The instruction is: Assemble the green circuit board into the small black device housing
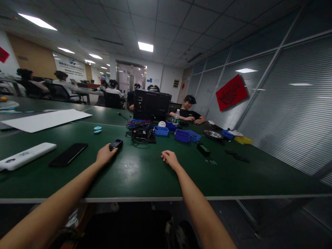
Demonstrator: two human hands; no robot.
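My left hand is wrapped round a small black handheld device with a little screen, down at the green tabletop. To its left lie a black smartphone and a long white power strip-like bar. A small light-blue item sits beyond the phone. My right hand rests on the table with its fingers curled in, and I see nothing in them. Off to its right stands a black box with a green inside.
Ahead are a black monitor, a bundle of cables and black electronics, a white ball, several blue trays, a water bottle and a metal dish. White paper lies left. A person sits across the table.
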